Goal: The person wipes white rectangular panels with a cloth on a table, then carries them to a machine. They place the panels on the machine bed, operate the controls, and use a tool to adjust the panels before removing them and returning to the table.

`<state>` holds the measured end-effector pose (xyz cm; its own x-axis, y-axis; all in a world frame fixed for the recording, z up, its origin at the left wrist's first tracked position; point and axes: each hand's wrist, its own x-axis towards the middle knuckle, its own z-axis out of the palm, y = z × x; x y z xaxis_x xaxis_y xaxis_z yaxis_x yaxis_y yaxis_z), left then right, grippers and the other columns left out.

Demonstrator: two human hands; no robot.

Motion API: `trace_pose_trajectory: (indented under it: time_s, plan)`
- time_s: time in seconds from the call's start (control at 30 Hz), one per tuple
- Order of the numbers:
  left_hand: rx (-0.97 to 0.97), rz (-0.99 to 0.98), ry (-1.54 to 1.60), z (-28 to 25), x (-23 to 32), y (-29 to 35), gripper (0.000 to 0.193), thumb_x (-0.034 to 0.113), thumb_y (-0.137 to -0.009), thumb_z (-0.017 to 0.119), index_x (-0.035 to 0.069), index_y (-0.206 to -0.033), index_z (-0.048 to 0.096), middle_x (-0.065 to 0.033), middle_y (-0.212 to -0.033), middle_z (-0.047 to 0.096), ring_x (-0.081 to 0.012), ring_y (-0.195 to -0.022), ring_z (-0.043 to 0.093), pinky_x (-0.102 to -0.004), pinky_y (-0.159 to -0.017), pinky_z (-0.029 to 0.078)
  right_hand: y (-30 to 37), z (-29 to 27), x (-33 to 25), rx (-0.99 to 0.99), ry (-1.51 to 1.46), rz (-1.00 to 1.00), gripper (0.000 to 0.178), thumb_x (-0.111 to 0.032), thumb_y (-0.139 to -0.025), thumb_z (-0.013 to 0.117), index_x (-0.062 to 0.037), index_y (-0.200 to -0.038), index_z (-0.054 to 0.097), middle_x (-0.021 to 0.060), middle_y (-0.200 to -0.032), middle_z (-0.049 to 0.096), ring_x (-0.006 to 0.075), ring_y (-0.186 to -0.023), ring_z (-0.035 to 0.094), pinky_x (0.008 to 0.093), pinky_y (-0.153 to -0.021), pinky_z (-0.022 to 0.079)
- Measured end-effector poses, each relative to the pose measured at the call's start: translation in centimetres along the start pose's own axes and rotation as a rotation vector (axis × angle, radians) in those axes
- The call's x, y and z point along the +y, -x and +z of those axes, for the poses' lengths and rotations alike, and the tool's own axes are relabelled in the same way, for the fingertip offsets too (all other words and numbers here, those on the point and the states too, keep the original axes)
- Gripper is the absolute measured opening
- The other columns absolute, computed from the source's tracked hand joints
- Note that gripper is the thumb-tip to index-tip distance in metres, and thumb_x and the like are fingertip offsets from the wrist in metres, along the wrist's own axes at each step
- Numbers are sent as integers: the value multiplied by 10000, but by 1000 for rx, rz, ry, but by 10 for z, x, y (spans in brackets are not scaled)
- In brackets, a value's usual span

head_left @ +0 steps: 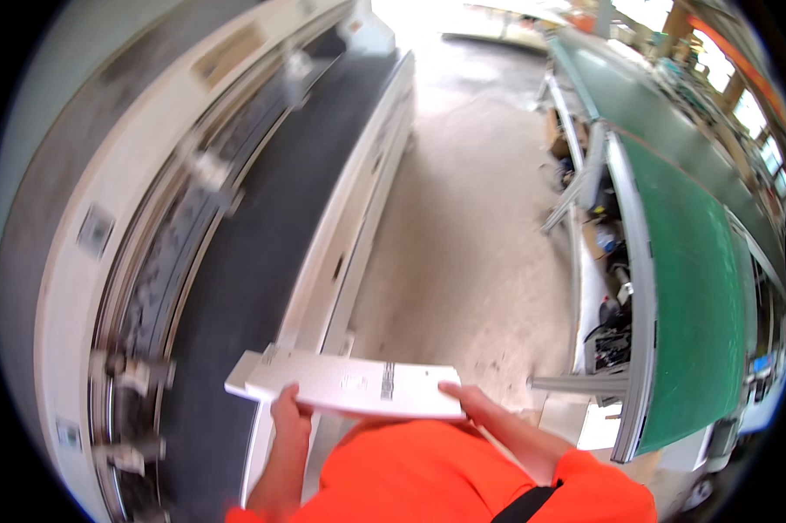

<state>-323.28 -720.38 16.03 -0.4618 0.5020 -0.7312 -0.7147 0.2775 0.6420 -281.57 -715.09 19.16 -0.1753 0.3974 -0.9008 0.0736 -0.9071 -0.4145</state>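
Observation:
Close to my body I hold a long, flat white box (323,373) level, with dark printing on its top. The end of a second flat white piece (240,376) sticks out beneath it at the left. My left hand (290,410) is closed on the near edge, left of the middle, thumb on top. At the box's right end my right hand (468,398) grips it, also with the thumb on top. The fingers under the box are hidden.
A long machine with a dark conveyor belt (262,200) and a pale side rail (332,235) runs along my left. On the right stands a green-topped bench (685,296) in a metal frame, with clutter on its lower shelf (615,296). Concrete floor (463,235) lies between them.

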Motion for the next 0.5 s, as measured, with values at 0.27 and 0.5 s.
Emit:
trace_pose_trajectory:
  time_s: [0.27,0.5]
  plan:
    - [-414,-113,249,275,-37,-55,715,643,-990,492,138,-1496,501,-75,-1467,565,-309,-1364,517,-500,-1141,428,-36,-125,-135,330,-127,-721,763,-320,-747,936,33,-1292,534,134,-1198,666,199,-1056,669,377,-915,565]
    - [-780,72,321,553,-9,-146,811,724,-982,461,123,-1526,463,-80,-1500,538,-321,-1379,508,-489,-1159,412,-118,-220,-302,411,-266,-787,686,-322,-810,913,25,-1275,546,137,-1178,671,194,-1088,657,340,-914,559]
